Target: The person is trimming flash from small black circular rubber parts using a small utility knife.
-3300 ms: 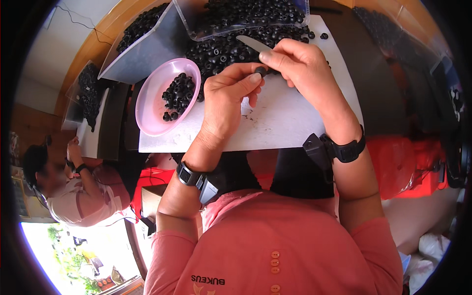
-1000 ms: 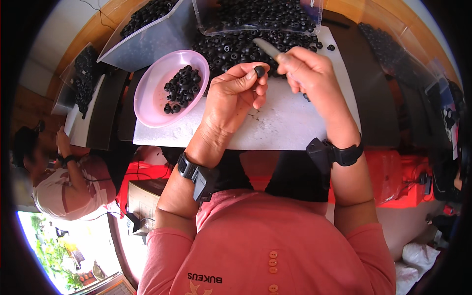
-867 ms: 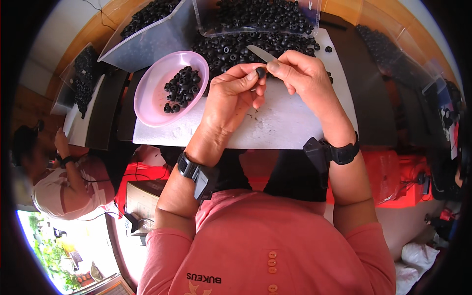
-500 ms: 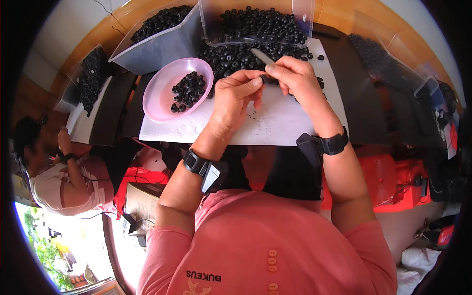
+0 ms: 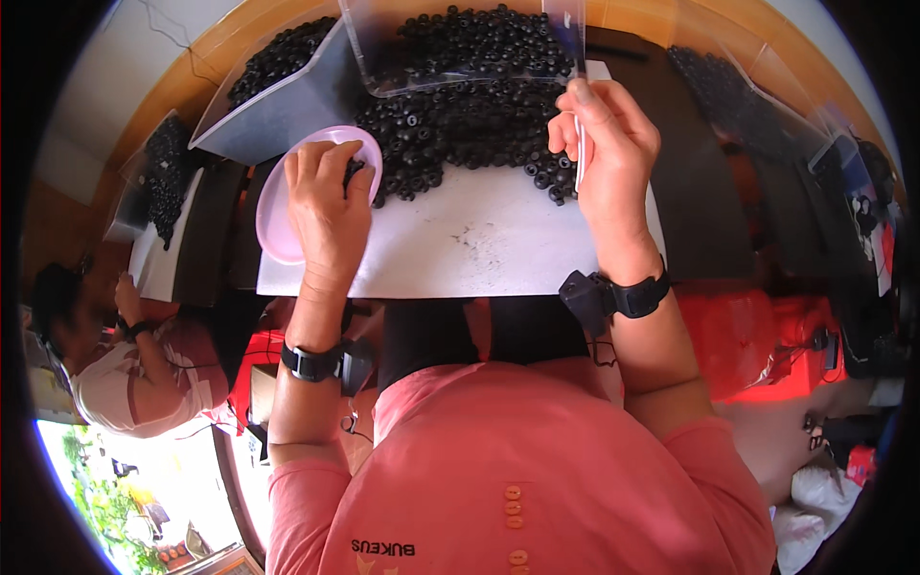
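Note:
My left hand [image 5: 326,201] hangs over the pink bowl [image 5: 270,235], thumb and fingers apart. Small black ring-shaped parts [image 5: 354,172] show between thumb and forefinger; the hand hides most of the bowl's inside. My right hand [image 5: 618,134] is raised at the right side of the white board [image 5: 441,249], its fingers closed round a slim, pale blade-like tool [image 5: 581,163]. Part of the tool is covered by the fingers. Beyond both hands, a heap of the same black parts [image 5: 470,134] lies across the board's far side.
A clear bin [image 5: 374,86] of black parts stands tipped toward the heap. Left of it is a grey bin [image 5: 278,125], also holding black parts. Further bins [image 5: 757,96] stand on the dark table to the right. A person [image 5: 144,374] sits at far left.
My hands have moved apart. The left went from beside the tool to over the pink bowl, leaving the black part it held; the right moved rightward, still gripping the tool, now tilted upright.

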Tool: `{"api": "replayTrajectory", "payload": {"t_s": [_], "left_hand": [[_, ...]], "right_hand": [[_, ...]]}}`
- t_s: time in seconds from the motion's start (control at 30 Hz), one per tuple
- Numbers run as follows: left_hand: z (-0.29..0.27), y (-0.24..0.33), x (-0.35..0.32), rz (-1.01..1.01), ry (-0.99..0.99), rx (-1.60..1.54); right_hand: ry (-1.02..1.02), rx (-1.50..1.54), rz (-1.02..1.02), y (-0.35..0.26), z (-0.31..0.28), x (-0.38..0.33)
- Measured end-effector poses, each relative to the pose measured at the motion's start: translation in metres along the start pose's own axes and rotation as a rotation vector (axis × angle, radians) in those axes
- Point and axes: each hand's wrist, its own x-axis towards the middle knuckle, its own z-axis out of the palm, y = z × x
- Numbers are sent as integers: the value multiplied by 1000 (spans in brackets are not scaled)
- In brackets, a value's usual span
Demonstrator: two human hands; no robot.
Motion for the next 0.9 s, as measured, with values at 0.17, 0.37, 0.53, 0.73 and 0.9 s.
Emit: {"api": "replayTrajectory", "payload": {"t_s": [0.17, 0.37, 0.53, 0.73, 0.9], "left_hand": [[48, 76, 28, 270, -227, -245], [131, 126, 46, 562, -438, -208], [146, 119, 41, 718, -440, -196], [126, 107, 37, 699, -456, -262], [109, 87, 29, 714, -416, -201]], "right_hand": [[151, 154, -356, -10, -14, 9], [334, 220, -351, -22, -30, 18], [327, 203, -282, -19, -26, 16], [259, 191, -246, -19, -26, 15], [265, 189, -220, -17, -20, 14]]}}
